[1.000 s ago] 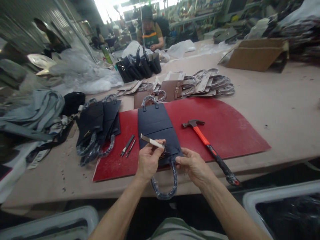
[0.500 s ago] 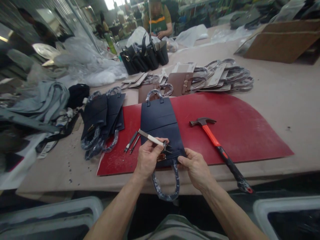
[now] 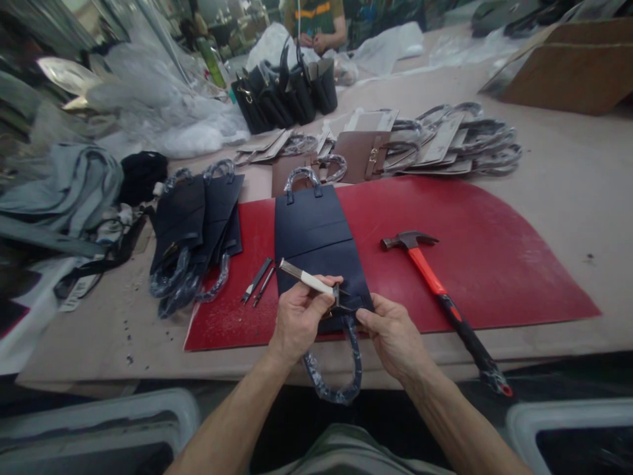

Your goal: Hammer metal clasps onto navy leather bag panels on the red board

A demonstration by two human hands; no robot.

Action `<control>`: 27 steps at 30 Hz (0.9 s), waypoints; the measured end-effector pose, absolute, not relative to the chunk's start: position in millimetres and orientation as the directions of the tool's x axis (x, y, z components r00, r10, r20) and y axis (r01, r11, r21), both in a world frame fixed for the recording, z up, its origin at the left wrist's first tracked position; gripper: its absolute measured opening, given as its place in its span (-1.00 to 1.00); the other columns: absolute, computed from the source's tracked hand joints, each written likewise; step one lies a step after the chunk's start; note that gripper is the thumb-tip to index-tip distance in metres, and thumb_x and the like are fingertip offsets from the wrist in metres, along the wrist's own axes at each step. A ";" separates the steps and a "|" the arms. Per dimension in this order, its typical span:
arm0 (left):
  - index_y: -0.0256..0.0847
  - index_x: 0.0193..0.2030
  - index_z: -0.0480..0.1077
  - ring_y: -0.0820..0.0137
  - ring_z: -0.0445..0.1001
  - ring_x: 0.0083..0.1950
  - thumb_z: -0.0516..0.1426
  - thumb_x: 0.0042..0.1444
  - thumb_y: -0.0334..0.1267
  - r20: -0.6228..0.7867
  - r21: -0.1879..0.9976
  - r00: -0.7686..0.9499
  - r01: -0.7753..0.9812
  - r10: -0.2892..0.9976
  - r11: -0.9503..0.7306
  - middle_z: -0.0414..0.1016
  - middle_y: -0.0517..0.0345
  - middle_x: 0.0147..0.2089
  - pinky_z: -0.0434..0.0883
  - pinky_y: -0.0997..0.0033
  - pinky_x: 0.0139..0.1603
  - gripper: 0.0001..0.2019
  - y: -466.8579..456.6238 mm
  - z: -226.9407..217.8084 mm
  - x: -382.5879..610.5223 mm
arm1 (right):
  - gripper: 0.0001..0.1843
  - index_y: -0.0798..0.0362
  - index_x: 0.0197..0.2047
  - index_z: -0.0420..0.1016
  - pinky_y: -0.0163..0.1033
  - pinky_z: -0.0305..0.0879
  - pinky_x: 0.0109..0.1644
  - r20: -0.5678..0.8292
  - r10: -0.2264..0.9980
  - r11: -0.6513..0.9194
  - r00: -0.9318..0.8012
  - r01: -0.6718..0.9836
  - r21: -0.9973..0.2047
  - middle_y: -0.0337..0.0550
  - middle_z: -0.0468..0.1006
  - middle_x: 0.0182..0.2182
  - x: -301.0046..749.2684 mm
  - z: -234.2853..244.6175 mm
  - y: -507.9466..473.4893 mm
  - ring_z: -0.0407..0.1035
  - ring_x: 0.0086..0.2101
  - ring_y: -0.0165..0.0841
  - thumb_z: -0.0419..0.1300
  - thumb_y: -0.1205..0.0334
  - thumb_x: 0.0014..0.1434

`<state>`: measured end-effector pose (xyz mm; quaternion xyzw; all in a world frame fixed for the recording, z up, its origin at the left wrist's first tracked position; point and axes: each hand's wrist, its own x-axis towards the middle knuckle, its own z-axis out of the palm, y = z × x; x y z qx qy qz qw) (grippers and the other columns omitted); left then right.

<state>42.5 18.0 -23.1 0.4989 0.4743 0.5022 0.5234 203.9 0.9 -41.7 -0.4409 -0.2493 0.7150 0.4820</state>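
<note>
A dark navy leather bag panel (image 3: 314, 224) lies flat before me, a plastic-wrapped handle at each end. My left hand (image 3: 302, 315) is closed round a caliper (image 3: 311, 281), white-bodied with a bare metal end. Its thin pointed jaws lie over the panel near the lower handle (image 3: 357, 359); whether they touch the leather I cannot tell. My right hand (image 3: 393, 330) pinches the panel's lower right edge between thumb and fingers. Two slim punch-like tools (image 3: 257, 280) rest left of the panel. To the right lies a claw hammer (image 3: 430, 274) with a red and black grip.
Under the panel is a red mat (image 3: 445, 264). More navy panels (image 3: 180, 214) are piled at left. Brown panels (image 3: 363, 155) and black bags (image 3: 284, 99) stand behind, near a cardboard box (image 3: 568, 66). Another person's hands (image 3: 316, 43) show at the back.
My left hand and the caliper have shifted slightly right along the panel's lower end. My right hand keeps its pinch on the edge. The whole view has tilted down a little.
</note>
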 end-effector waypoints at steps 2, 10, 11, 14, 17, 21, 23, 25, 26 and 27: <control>-0.24 -0.14 0.51 0.23 0.61 0.00 0.28 0.16 -0.13 0.013 0.999 0.049 -0.052 0.999 -0.011 0.64 -0.06 -0.01 0.54 0.33 0.00 -0.76 19.1 -23.5 43.2 | -0.71 0.05 -0.25 0.59 -0.12 0.42 -0.14 -0.386 0.911 -0.407 -0.145 -0.466 -0.786 -0.14 0.65 -0.34 203.7 -42.8 0.8 0.50 -0.33 -0.23 0.41 0.17 -0.09; -0.25 -0.13 0.51 0.23 0.61 0.01 0.25 0.18 -0.17 0.040 0.999 0.063 0.004 0.997 -0.040 0.64 -0.07 0.00 0.55 0.31 0.03 -0.79 20.3 -23.5 44.7 | -0.73 0.06 -0.26 0.58 -0.15 0.41 -0.15 -0.372 0.919 -0.390 -0.129 -0.435 -0.812 -0.18 0.61 -0.39 201.6 -42.1 0.7 0.45 -0.38 -0.29 0.37 0.17 -0.08; -0.25 -0.12 0.51 0.23 0.61 0.01 0.24 0.19 -0.18 0.049 0.999 0.068 0.021 0.997 -0.050 0.64 -0.07 0.00 0.55 0.31 0.02 -0.80 20.1 -23.3 44.3 | -0.73 0.06 -0.27 0.57 -0.17 0.41 -0.20 -0.369 0.921 -0.387 -0.125 -0.408 -0.827 -0.19 0.60 -0.40 201.5 -41.1 0.8 0.43 -0.39 -0.30 0.37 0.16 -0.08; -0.24 -0.11 0.52 0.24 0.60 0.02 0.22 0.20 -0.24 0.079 0.992 0.076 0.093 0.994 -0.086 0.63 -0.03 0.00 0.53 0.33 0.04 -0.83 19.6 -22.6 43.2 | -0.73 0.08 -0.28 0.55 -0.23 0.38 -0.33 -0.364 0.922 -0.388 -0.134 -0.312 -0.867 -0.21 0.57 -0.42 202.1 -39.2 -0.1 0.38 -0.44 -0.35 0.35 0.15 -0.07; -0.23 -0.10 0.54 0.27 0.59 0.02 0.20 0.20 -0.27 0.087 0.985 0.074 0.140 0.993 -0.096 0.63 0.01 -0.01 0.51 0.36 0.05 -0.84 20.6 -22.0 42.6 | -0.73 0.08 -0.25 0.53 -0.25 0.39 -0.38 -0.332 0.932 -0.360 -0.149 -0.259 -0.896 -0.22 0.54 -0.42 202.9 -42.1 -2.3 0.36 -0.47 -0.37 0.34 0.12 -0.01; -0.27 -0.11 0.56 0.34 0.59 -0.12 0.22 0.17 -0.25 0.025 0.994 0.075 0.108 0.997 -0.033 0.64 0.02 -0.08 0.51 0.42 -0.07 -0.80 24.5 -20.3 42.7 | -0.57 0.04 -0.02 0.47 -0.22 0.45 -0.32 -0.218 0.966 -0.251 -0.139 -0.306 -0.918 -0.18 0.56 -0.30 201.4 -50.4 -6.0 0.43 -0.36 -0.32 0.36 0.13 0.04; -0.28 -0.12 0.57 0.37 0.57 -0.18 0.22 0.15 -0.26 -0.003 0.995 0.077 0.103 0.997 -0.005 0.64 0.03 -0.11 0.50 0.45 -0.12 -0.80 25.9 -18.6 42.7 | -0.36 -0.01 0.19 0.32 -0.23 0.45 -0.33 -0.164 0.978 -0.199 -0.126 -0.361 -0.911 -0.18 0.56 -0.26 199.9 -53.9 -8.1 0.43 -0.34 -0.32 0.38 0.13 0.06; -0.28 -0.12 0.57 0.39 0.56 -0.20 0.21 0.14 -0.27 -0.017 0.994 0.080 0.105 0.997 0.008 0.64 0.04 -0.13 0.49 0.48 -0.15 -0.79 26.2 -16.9 42.4 | -0.15 -0.05 0.37 0.09 -0.26 0.41 -0.33 -0.125 0.985 -0.161 -0.118 -0.388 -0.907 -0.24 0.54 -0.31 198.9 -56.5 -10.1 0.41 -0.39 -0.37 0.37 0.14 0.10; -0.28 -0.12 0.57 0.40 0.55 -0.21 0.21 0.14 -0.28 -0.021 0.994 0.081 0.104 0.997 0.012 0.64 0.04 -0.13 0.49 0.48 -0.16 -0.79 26.0 -16.2 42.2 | -0.07 -0.06 0.42 -0.02 -0.27 0.39 -0.34 -0.111 0.987 -0.148 -0.115 -0.393 -0.908 -0.27 0.53 -0.33 198.7 -57.5 -11.0 0.39 -0.41 -0.39 0.37 0.14 0.12; -0.28 -0.11 0.57 0.41 0.55 -0.22 0.21 0.14 -0.28 -0.022 0.994 0.082 0.105 0.996 0.013 0.65 0.04 -0.13 0.49 0.49 -0.17 -0.79 25.6 -15.8 42.0 | -0.02 -0.07 0.45 -0.10 -0.28 0.38 -0.33 -0.101 0.989 -0.137 -0.112 -0.394 -0.909 -0.28 0.52 -0.35 198.7 -58.4 -11.8 0.38 -0.42 -0.40 0.37 0.13 0.13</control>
